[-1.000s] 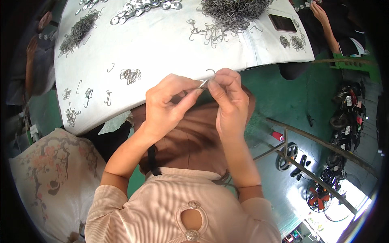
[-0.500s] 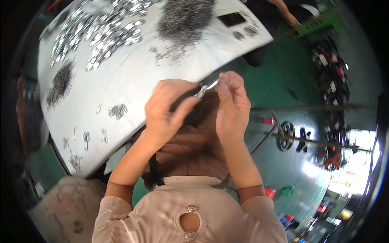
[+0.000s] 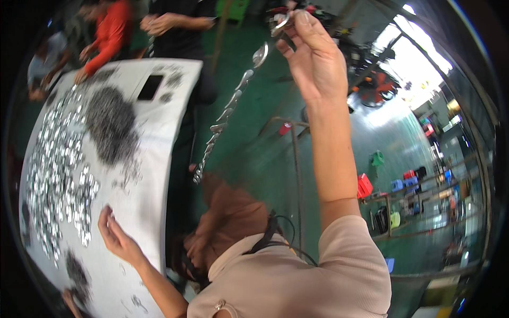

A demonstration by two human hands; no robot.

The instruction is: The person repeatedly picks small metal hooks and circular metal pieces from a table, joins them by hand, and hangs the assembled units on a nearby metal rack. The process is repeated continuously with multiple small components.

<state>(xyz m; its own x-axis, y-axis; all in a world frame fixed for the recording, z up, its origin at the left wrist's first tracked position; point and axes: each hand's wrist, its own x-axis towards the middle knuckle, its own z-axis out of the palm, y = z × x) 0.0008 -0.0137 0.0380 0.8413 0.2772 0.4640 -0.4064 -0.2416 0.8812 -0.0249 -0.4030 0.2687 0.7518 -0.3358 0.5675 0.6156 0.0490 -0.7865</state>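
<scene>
My right hand is raised high at the top, its fingers closed on a shiny curved metal piece. Below it a string of shiny metal links hangs slantwise beside the table, down toward my lap. The join between the held piece and the string is too thin to make out. My left hand is over the white table, fingers stretched out and nothing visible in them. Nearest to it lies a wide spread of loose silvery metal pieces.
A dark heap of small wire hooks and a black phone lie on the table. Co-workers, one in a red sleeve, are at the far side. Metal frame bars and a red crate stand to the right.
My right hand has gone up and away with the metal piece, and the hanging string now shows. My left hand has let go and moved to the table. The view has turned right.
</scene>
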